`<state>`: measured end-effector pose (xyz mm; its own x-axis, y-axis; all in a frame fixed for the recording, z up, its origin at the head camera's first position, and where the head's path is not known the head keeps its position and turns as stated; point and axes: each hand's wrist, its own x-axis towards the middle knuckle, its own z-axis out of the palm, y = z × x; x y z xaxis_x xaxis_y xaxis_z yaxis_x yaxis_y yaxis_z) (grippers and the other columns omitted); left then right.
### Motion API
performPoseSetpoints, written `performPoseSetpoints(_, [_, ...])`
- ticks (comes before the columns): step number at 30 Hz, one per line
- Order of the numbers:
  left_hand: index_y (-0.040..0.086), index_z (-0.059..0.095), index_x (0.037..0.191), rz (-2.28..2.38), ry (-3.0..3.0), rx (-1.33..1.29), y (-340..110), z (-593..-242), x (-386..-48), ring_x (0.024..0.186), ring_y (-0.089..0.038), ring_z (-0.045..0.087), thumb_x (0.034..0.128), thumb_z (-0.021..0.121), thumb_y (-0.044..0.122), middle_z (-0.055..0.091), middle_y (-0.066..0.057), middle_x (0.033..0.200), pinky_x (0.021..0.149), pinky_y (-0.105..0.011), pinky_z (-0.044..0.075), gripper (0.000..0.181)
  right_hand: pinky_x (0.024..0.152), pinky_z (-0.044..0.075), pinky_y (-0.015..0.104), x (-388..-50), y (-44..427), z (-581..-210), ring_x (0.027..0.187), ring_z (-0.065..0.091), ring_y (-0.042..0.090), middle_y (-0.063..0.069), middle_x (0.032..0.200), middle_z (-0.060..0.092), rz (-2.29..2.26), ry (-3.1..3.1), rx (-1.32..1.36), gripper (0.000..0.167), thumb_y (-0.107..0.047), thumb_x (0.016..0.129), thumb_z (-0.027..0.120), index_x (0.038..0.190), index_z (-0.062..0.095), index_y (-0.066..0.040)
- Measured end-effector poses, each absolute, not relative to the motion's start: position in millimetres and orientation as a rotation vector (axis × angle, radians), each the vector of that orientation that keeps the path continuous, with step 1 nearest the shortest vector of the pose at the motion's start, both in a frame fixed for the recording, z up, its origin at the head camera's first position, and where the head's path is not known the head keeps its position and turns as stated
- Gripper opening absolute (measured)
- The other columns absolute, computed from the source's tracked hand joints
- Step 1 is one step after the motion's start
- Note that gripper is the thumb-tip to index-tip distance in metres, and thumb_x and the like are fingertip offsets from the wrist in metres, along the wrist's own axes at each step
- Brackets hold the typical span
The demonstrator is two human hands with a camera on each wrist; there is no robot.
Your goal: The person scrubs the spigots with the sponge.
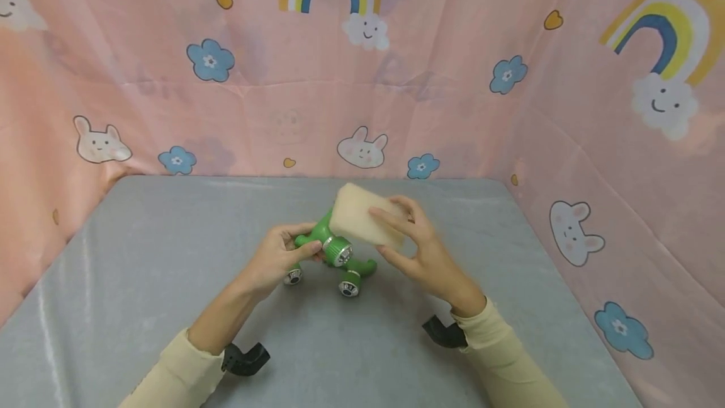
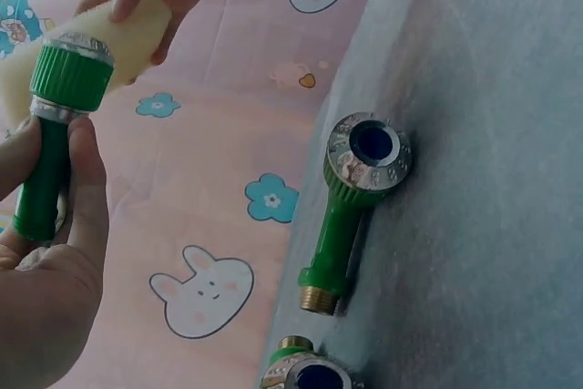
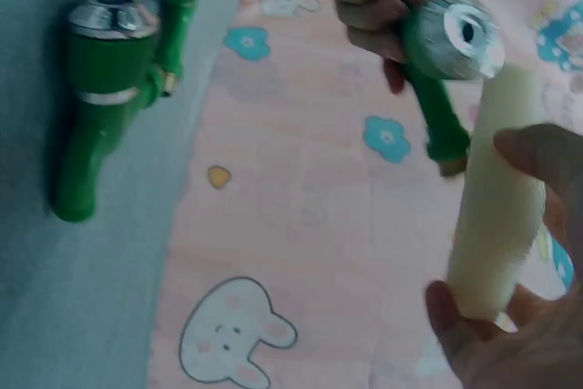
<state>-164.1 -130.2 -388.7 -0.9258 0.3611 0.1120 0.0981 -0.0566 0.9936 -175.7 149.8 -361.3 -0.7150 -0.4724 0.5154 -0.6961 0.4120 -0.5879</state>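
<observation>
My left hand (image 1: 272,262) grips a green plastic tap (image 1: 338,250) by its body, above the table. Its ribbed green knob with a silver cap points toward me, and a brass-coloured end shows in the right wrist view. In my right hand (image 1: 435,263) is a cream sponge block (image 1: 362,214), pinched between thumb and fingers. The sponge (image 3: 499,198) is right up against the tap's side; whether they touch I cannot tell. Below, two similar green taps lie on the table: one tap (image 1: 349,285) under the held one, another tap (image 1: 292,277) to its left.
A grey cloth covers the table (image 1: 170,282). Pink printed fabric (image 1: 255,112) rises behind it and along both sides. Black curved mounts sit at both wrists, the left mount (image 1: 247,359) and the right mount (image 1: 444,332).
</observation>
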Motion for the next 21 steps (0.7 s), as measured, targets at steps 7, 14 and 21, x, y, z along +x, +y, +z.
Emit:
performPoseSetpoints(7, [-0.019,0.051,0.133,2.115,1.942,0.516,-129.9,-389.3,-162.1,0.082,-0.007,0.071,0.1010,0.061,0.011,0.075,0.010,0.090,0.083,-0.025,0.061,0.045,0.093,0.055,0.055,-180.8,143.4,-373.5,0.128,0.046,0.043,0.024,0.143,0.042,0.887,-2.273,1.020,0.060,0.006,0.080,0.079,0.135,0.064,-0.016])
performPoseSetpoints(14, [-0.013,0.063,0.119,2.140,1.932,0.382,-138.9,-391.3,-167.5,0.066,-0.005,0.062,0.1039,0.056,0.013,0.066,0.007,0.076,0.064,-0.019,0.056,0.031,0.096,0.052,0.060,-189.5,158.0,-368.9,0.128,0.043,0.047,0.027,0.141,0.043,0.767,-2.272,0.883,0.058,0.010,0.077,0.078,0.130,0.068,-0.012])
performPoseSetpoints(21, [0.009,0.063,0.075,2.002,1.998,0.518,-137.4,-392.0,-166.2,0.053,-0.006,0.047,0.1066,0.052,0.021,0.054,0.007,0.060,0.047,-0.019,0.038,0.036,0.101,0.048,0.060,-184.2,149.6,-367.7,0.130,0.043,0.045,0.026,0.142,0.045,0.796,-2.235,1.038,0.057,0.007,0.078,0.077,0.131,0.067,-0.014])
